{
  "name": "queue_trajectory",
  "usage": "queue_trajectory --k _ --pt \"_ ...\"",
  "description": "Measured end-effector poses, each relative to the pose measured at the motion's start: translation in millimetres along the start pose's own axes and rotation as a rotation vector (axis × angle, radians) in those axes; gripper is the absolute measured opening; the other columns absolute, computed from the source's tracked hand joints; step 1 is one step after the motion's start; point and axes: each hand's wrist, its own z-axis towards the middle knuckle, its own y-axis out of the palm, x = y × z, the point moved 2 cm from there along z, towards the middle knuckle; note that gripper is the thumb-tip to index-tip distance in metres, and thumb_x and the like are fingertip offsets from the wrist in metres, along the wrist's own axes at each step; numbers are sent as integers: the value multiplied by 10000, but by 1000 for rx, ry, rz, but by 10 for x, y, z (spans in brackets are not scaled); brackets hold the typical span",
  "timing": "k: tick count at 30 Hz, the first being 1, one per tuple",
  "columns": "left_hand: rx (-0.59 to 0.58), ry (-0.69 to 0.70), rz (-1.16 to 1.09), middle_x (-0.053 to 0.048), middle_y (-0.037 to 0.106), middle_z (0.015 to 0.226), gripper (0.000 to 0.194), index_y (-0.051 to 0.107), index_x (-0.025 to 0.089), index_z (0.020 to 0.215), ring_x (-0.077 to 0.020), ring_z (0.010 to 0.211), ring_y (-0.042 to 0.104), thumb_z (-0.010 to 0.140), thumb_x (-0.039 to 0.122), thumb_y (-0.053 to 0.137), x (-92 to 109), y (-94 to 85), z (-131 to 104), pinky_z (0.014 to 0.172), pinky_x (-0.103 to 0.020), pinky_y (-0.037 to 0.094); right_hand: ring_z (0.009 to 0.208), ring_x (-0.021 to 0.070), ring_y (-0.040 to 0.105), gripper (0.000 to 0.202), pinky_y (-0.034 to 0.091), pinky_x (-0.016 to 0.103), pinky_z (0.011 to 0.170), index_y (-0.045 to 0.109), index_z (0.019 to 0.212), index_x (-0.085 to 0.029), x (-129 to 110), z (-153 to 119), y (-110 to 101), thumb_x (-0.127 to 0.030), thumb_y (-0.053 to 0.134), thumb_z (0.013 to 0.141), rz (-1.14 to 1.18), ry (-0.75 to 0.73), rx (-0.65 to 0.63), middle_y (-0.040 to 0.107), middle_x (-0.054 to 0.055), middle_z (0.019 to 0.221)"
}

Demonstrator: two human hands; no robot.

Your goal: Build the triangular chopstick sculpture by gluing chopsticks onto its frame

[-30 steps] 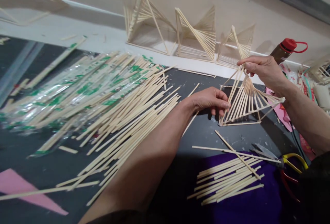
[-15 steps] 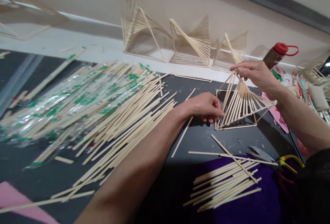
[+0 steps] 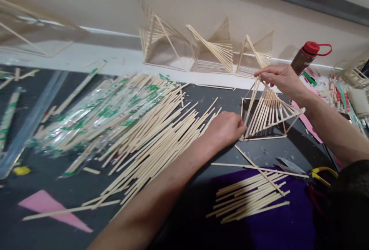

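A small frame of thin wooden sticks (image 3: 263, 117), fanned in a twisted row, stands on the dark table. My right hand (image 3: 282, 80) is closed in a pinch at its top corner, on the upper end of a slanting wooden stick (image 3: 251, 102). Down by the frame's lower left corner, my left hand (image 3: 229, 127) is closed with its fingertips at that stick's lower end; the curled fingers hide the exact grip. Loose wooden sticks (image 3: 161, 146) lie under and beside my left forearm. More cut sticks (image 3: 250, 200) rest on a purple cloth (image 3: 296, 204) nearer to me.
Scissors (image 3: 291, 167) with yellow and red handles lie at the right. Plastic-wrapped stick packs (image 3: 95, 108) cover the left. Several finished stick models (image 3: 213, 50) line the wall ledge, near a red-capped bottle (image 3: 304, 58). Pink paper (image 3: 54, 207) is at lower left.
My left hand has shifted slightly down and left relative to the frame, its fingers more curled. My right hand stays at the top corner. The view has swung a little left.
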Motion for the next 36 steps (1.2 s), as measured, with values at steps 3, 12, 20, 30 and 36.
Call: queue_trajectory --k 3,12,20,30,36 --pt "-17 -19 -91 -79 696 623 247 729 157 683 -204 635 634 790 235 520 7 1 -32 643 -295 413 634 89 480 215 374 234 568 772 913 -165 5 -4 -4 -299 622 836 4 -6 -8 621 11 713" --pt "-94 -94 -521 -8 652 512 140 657 157 684 -126 455 593 773 216 565 -78 125 -51 513 -224 443 610 79 470 199 366 231 549 774 895 -159 12 -1 0 -275 625 831 23 -11 5 594 4 675" --pt "-96 -99 -676 -23 665 536 39 637 147 698 -128 440 604 715 159 604 -191 238 3 420 -199 430 590 74 452 189 361 226 532 772 902 -159 -1 -9 5 -257 624 837 32 -14 2 584 -4 657" --pt "-85 -158 -775 -21 633 521 67 618 141 669 -125 445 608 703 168 670 -246 307 45 392 -188 445 581 69 440 191 360 217 520 771 896 -158 -19 -19 5 -260 623 833 35 3 11 584 -1 661" --pt "-66 -226 -895 29 604 581 177 565 155 783 -118 440 595 669 113 693 -260 310 49 340 -187 433 594 78 440 203 354 220 521 765 894 -175 35 -2 16 -316 640 818 59 16 5 572 -3 653"
